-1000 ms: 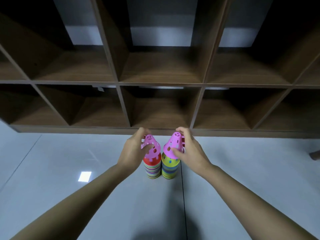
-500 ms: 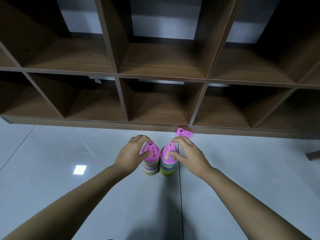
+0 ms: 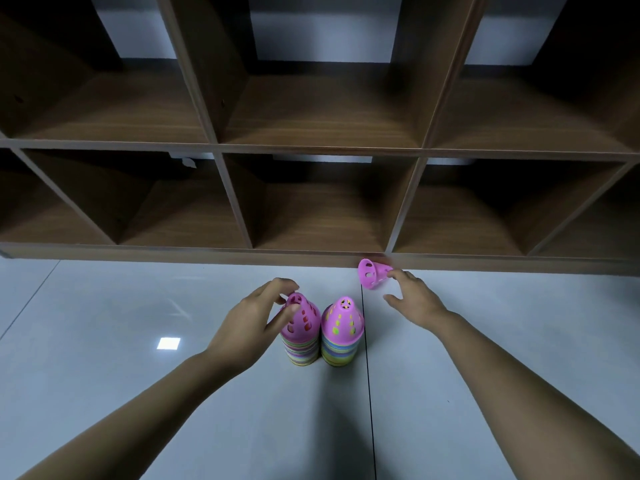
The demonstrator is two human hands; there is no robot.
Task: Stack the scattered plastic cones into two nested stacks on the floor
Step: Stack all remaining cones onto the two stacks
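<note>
Two nested stacks of coloured plastic cones stand side by side on the floor, each topped by a pink perforated cone. My left hand [image 3: 256, 317] curls around the tip of the left stack [image 3: 300, 330], fingers touching its pink top cone. The right stack [image 3: 342, 332] stands free. A loose pink cone [image 3: 372, 273] lies on its side by the shelf base, tip pointing left. My right hand [image 3: 414, 299] is spread open just right of it, with a fingertip at its rim.
A dark wooden shelf unit [image 3: 322, 252] with open cubbies runs across the view right behind the cones. The glossy grey tiled floor [image 3: 138, 341] has a seam passing beside the right stack.
Both pink cones have been pressed down onto the stacks. My right hand left the right stack and moved up and right to the loose pink cone. The left hand stays on its stack.
</note>
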